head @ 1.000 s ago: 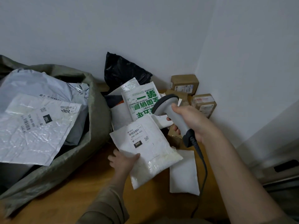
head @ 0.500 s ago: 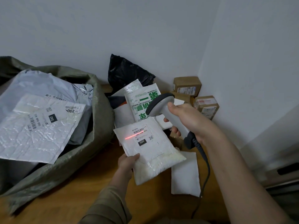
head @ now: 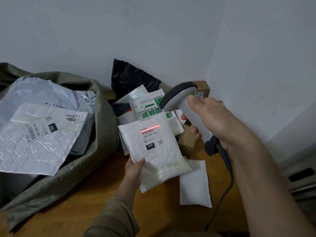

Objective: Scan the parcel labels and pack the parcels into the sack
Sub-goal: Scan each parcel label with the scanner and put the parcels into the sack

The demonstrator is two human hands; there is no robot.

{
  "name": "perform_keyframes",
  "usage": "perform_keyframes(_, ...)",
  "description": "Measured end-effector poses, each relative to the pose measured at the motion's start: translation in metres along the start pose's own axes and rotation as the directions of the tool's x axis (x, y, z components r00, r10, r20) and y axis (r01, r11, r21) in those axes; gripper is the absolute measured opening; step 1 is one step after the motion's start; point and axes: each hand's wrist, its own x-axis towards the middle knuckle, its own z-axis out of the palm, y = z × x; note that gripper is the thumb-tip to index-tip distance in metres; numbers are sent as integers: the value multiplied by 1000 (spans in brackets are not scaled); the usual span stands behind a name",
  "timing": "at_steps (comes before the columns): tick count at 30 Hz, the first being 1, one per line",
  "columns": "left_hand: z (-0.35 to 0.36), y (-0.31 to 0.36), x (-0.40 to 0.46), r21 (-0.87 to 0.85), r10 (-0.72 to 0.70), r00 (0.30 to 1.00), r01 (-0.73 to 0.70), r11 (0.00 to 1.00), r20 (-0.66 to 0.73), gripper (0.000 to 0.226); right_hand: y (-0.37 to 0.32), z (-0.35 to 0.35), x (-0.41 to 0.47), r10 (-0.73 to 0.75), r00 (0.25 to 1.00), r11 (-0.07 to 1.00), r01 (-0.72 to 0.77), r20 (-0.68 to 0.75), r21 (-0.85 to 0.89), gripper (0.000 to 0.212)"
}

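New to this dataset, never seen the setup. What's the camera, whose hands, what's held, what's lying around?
There is no robot. A person wears one wide-angle camera on the head, looking forward and down, so both arms enter from the bottom of the picture.

The left hand holds a white padded parcel by its lower corner, label facing up. The right hand has its grip round a grey corded barcode scanner; the scanner's red line lies across the label's barcode.

At left stands an open green woven sack with parcels already inside. More parcels lie piled in the corner on the wooden floor: a green-printed pouch, a black bag, brown boxes and a plain white mailer.
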Motion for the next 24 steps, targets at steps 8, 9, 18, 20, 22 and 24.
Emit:
perform_keyframes(8, -1, 1, 3, -28, 7, 1000, -7, 1000, -9, 30, -5, -3, -5, 3, 1000, 1000, -3, -5, -20, 43)
perform_keyframes(9, -1, 1, 2, -30, 7, 1000, -7, 1000, -8, 29, -5, -3, -5, 4, 1000, 1000, -4, -4, -18, 43)
perform_keyframes(18, -1, 0, 1, -45, 12, 1000, -12, 999, 6, 29, -6, -4, -7, 13, 1000, 1000, -13, -3, 2, 42)
perform_keyframes(20, -1, 0, 0, -41, 9, 1000, -8, 999, 7, 28, -5, -5, -7, 21, 1000, 1000, -21, -6, 4, 43)
perform_keyframes(22, -1, 0, -1, -40, 3, 1000, -3, 999, 6, 27, -3, -5, -6, 28, 999, 1000, -28, -19, -4, 45)
perform_keyframes(24, -1, 2, -2, -42, 10, 1000, -10, 999, 5, 27, -2, -5, -4, 34, 999, 999, -33, -35, 7, 47)
